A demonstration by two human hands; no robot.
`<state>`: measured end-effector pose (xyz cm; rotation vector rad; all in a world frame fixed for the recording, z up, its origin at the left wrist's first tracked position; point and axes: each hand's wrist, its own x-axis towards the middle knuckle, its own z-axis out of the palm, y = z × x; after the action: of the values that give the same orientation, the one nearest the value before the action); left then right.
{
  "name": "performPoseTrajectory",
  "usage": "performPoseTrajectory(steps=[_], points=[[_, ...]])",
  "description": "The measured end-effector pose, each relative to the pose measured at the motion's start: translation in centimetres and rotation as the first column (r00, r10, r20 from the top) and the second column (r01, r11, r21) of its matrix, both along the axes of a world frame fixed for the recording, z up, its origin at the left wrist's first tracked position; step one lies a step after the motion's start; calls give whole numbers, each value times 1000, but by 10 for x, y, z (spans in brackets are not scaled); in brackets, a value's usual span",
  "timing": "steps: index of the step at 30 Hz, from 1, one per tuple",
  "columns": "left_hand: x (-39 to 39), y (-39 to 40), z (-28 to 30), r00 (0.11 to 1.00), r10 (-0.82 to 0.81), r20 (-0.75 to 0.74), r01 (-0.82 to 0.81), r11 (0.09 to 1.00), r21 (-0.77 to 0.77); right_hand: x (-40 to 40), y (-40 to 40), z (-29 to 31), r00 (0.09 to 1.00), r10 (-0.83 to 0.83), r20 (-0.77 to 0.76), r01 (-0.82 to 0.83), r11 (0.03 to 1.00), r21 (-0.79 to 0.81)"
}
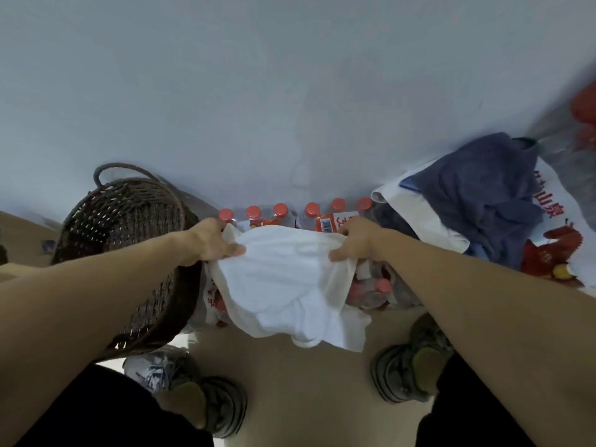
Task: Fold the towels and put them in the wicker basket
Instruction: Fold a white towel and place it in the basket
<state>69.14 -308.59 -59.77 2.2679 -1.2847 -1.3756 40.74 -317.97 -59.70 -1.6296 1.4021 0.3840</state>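
A white towel (290,285) hangs crumpled over packs of bottled water in front of me. My left hand (214,240) grips its upper left edge and my right hand (353,241) grips its upper right edge. The lower part of the towel droops toward the floor in loose folds. A dark brown wicker basket (129,227) with a loop handle stands on the floor to the left, its rim right beside my left wrist. A dark blue towel (477,195) lies bunched on a pile at the right.
Red-capped water bottles (280,211) in shrink-wrap stand against the pale wall behind the white towel. A printed white and red bag (558,253) lies under the blue towel. My two shoes (409,369) are on the beige floor below.
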Motion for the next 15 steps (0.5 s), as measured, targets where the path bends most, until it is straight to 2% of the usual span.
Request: performPoseTrajectory(steps=[1,2,4,6,7,10,15], points=[[2,-4,-3,999,51,8,-51,999,-3,-2,-4,-5,983,-168,78,165,985,45],[2,-7,-7,994,106,27,-105,994,-14,-3,-5,-10,924,-350,153,335,935,115],[-4,-11,-16,975,213,64,-209,976,-65,-6,-5,-23,760,-602,245,558,798,229],[-13,-9,-26,957,285,62,-275,953,-129,-7,-4,-37,618,-718,319,679,693,243],[-16,-6,-31,948,314,61,-301,940,-161,-7,-4,-43,582,-728,363,715,670,197],[-20,0,-43,915,398,59,-374,896,-240,-7,-8,-53,590,-673,446,745,667,22],[-27,1,-55,889,455,46,-406,832,-378,-1,-23,-58,748,-525,406,653,691,-311]])
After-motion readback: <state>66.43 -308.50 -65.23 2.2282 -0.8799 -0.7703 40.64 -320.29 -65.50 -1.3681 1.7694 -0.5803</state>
